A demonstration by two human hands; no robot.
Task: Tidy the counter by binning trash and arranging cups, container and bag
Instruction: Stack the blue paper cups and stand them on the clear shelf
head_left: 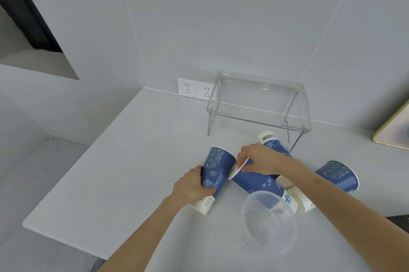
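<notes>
Several blue paper cups with white bases lie on their sides on the white counter (124,161). My left hand (192,185) grips the leftmost cup (218,167) around its body. My right hand (256,158) pinches the rim of a second lying cup (254,181) at its mouth. A third cup (271,143) lies behind my right hand, and a fourth (338,175) lies to the right beyond my right forearm. A clear plastic container (269,220) stands in front, partly covering another cup (294,198).
A clear acrylic shelf riser (259,103) stands against the tiled wall behind the cups. Two wall sockets (195,89) sit left of it. A gold-edged tray (394,130) is at the right edge. The counter's left edge drops to the floor.
</notes>
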